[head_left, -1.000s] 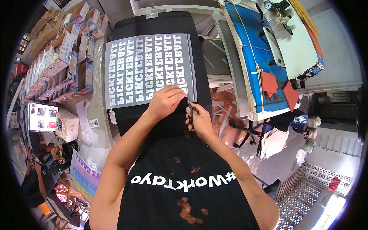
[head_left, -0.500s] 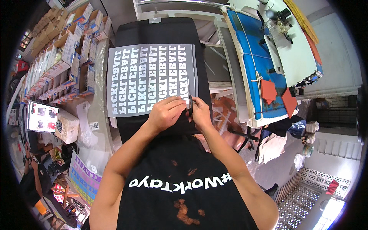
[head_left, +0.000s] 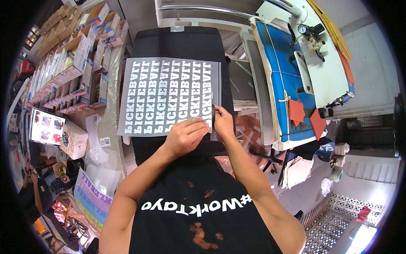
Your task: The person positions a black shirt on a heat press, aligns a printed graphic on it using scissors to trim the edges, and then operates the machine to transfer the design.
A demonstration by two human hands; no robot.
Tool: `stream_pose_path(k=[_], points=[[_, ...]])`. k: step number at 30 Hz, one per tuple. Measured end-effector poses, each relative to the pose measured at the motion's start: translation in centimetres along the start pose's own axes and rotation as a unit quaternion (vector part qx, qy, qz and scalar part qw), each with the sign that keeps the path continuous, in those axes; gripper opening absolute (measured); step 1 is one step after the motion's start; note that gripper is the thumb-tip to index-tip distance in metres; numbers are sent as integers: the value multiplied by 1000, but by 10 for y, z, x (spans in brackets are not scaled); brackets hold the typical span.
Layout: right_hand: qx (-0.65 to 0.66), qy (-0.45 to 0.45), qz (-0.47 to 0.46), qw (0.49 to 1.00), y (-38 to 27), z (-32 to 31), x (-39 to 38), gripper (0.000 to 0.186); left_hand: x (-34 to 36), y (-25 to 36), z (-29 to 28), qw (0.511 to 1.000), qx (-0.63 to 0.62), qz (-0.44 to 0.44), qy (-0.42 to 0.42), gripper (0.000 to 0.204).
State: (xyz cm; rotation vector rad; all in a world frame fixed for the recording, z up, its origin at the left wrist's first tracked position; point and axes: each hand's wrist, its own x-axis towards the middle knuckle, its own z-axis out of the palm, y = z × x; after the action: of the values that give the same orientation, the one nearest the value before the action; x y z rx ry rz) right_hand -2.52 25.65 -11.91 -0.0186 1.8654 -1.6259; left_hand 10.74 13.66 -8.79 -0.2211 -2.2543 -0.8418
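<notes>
A translucent sheet (head_left: 144,97) printed with columns of white block letters lies on a black padded board (head_left: 177,42) in front of me. My left hand (head_left: 186,136) rests at the sheet's near right corner, fingers closed on its edge. Just right of it, my right hand (head_left: 223,122) is closed around a narrow black tool (head_left: 213,113) that looks like scissors, held upright along the sheet's right edge. My fingers hide most of the tool. A plain strip (head_left: 216,80) runs along that side, beyond the last column of letters.
Open cardboard boxes (head_left: 74,61) are stacked at left, above a lit screen (head_left: 47,126) and a wrapped block (head_left: 74,139). To the right stands a machine with a blue bed (head_left: 275,80) and a pressure gauge (head_left: 302,29). Another person's hand (head_left: 34,174) shows at far left.
The sheet and board sit lower in the picture as the view shifts. Relative to the sheet, my right hand and the black tool are slightly farther up its right edge.
</notes>
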Motion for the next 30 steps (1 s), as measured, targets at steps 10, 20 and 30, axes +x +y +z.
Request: stream_pose_path(k=[10, 20, 30], points=[[13, 2, -2, 1000, -9, 3, 24, 29, -3, 5, -10, 1000, -7, 4, -1, 17], [16, -5, -11, 1000, -14, 5, 61, 30, -9, 11, -18, 1000, -18, -4, -7, 20], [-109, 44, -55, 992, -30, -62, 22, 36, -38, -72, -28, 893, 288, -315, -141, 72]])
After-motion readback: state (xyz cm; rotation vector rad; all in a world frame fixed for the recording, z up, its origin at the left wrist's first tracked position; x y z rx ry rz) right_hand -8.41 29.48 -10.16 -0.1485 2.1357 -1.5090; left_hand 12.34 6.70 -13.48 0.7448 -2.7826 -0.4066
